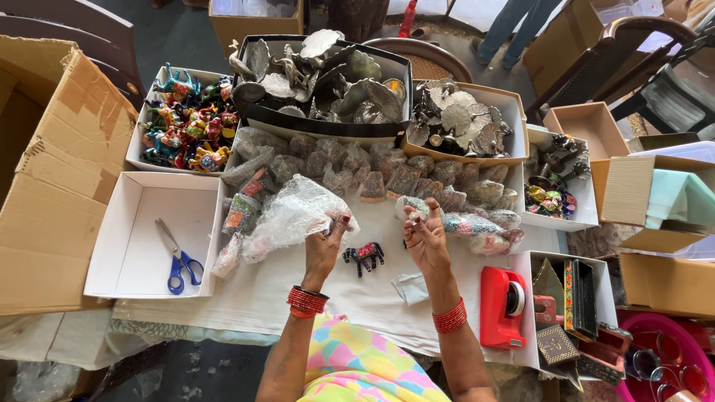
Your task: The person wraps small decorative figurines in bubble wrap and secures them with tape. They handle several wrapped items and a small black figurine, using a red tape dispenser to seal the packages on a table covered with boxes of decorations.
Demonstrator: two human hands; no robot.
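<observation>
While many wrapped toys lie beyond them, the left hand [322, 249] pinches bubble wrap [294, 212], the right hand [424, 237] half-closed and empty, toy elephant [363, 257] between, still bare.

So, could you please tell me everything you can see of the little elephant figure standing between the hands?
The elephant figure is small and dark, nearly black, with a red saddle cloth over its back. It looks painted, though the material is hard to tell. It stands upright on its four legs on the pale cloth covering the table, side-on to the camera. It sits between the left hand, which holds a sheet of bubble wrap, and the right hand. Neither hand touches it.
</observation>
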